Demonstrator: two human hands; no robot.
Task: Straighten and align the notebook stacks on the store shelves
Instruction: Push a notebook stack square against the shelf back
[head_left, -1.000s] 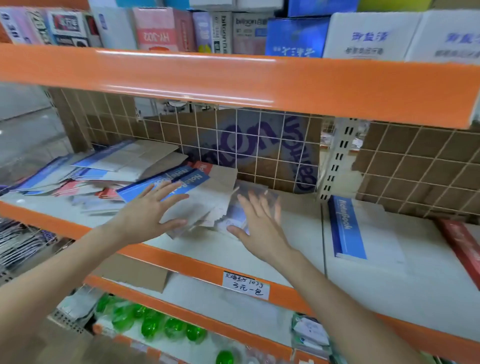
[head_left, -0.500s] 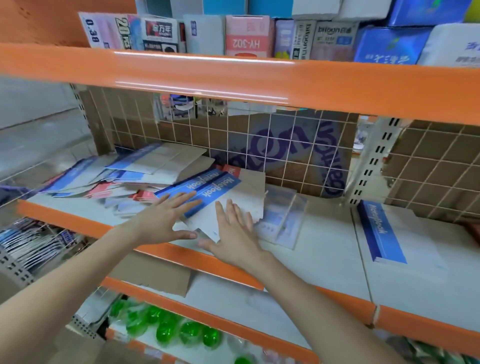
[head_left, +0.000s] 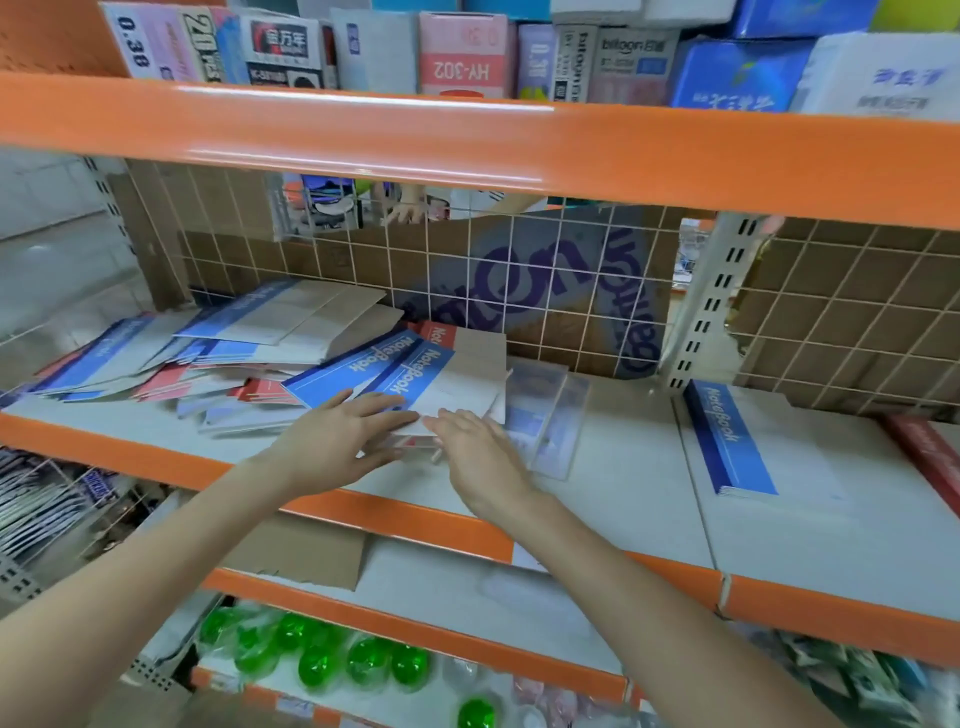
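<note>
Resting flat-fingered hands, left (head_left: 332, 447) and right (head_left: 480, 457), on notebooks (head_left: 415, 384) beside clear divider (head_left: 545, 421)

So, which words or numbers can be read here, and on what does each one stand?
"NoteBook": blue-banded notebooks under the hands
"NoteBook": neat notebook stack at right
"0.38": pen box, top shelf
"HY-302", upside down: pink box
"bilgon": grey box
Chinese print on the blue and white boxes: blurred, unreadable.
</note>
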